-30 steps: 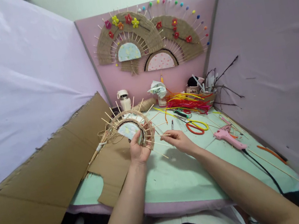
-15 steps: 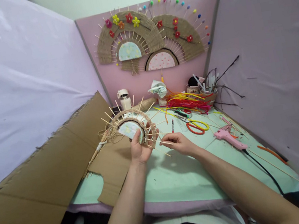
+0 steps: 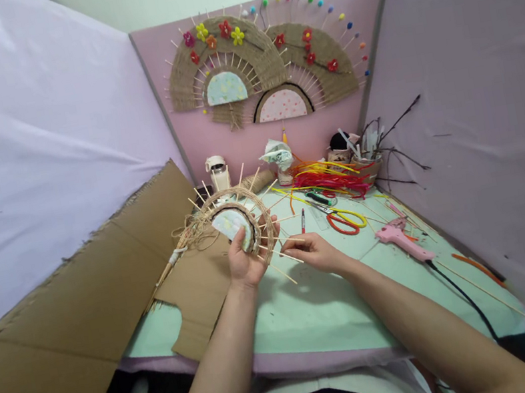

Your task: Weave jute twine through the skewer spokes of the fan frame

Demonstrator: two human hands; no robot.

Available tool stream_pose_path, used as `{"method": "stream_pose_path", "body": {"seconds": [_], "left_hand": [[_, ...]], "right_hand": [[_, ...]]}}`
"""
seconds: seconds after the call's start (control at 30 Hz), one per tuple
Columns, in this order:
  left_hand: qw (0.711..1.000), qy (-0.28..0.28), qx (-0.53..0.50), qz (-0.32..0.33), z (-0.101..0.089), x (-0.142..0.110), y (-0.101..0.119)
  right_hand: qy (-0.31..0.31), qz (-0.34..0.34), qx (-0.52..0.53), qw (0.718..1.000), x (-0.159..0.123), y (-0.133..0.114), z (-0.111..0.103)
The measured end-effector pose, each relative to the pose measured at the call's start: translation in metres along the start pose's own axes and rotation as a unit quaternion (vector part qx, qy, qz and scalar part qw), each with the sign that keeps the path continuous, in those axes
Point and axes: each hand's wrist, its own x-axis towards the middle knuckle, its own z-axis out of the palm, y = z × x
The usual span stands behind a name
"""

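My left hand [image 3: 248,260] grips a small half-round fan [image 3: 264,213], its thumb over the pale flowered half-disc [image 3: 231,224] at the centre. Thin wooden sticks radiate outward from the disc, and rings of brown twine are woven through them. The fan is tilted, with its sticks pointing up and to the right. My right hand [image 3: 310,249] is closed in a pinch by the fan's lower right sticks. A short strand of twine runs from the woven edge to its fingertips, which partly hide it.
A brown cardboard sheet [image 3: 188,291] lies at left. Scissors [image 3: 345,219], a pink glue gun [image 3: 405,242] with its cord, and red and yellow pipe cleaners [image 3: 330,178] are on the right. A twine roll [image 3: 257,182] and white bottle [image 3: 218,174] stand behind; larger fans [image 3: 238,58] hang on the back panel.
The fan has turned slightly clockwise and shifted a little right in my left hand. My right hand stays pinched at nearly the same spot beside its edge.
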Motion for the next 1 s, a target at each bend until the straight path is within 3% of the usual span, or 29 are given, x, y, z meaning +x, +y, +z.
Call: {"method": "stream_pose_path", "body": {"seconds": [0.27,0.5,0.7,0.83,1.0], "left_hand": [[1.000,-0.021,0.005,0.023,-0.001,0.002,0.003],[0.998,0.006,0.031,0.047,-0.001,0.004,0.003],[0.996,0.044,0.038,0.066,-0.003,0.007,0.005],[0.994,0.037,0.050,0.095,-0.004,0.009,0.005],[0.992,0.047,0.046,0.111,-0.006,0.010,0.004]], "right_hand": [[0.028,0.011,-0.003,1.000,0.000,0.004,-0.001],[0.054,0.003,-0.023,0.998,0.002,0.004,-0.002],[0.153,0.024,-0.052,0.987,0.004,0.009,-0.012],[0.224,0.010,-0.032,0.974,0.004,0.011,-0.016],[0.211,-0.014,-0.031,0.977,0.002,0.007,-0.012]]}}
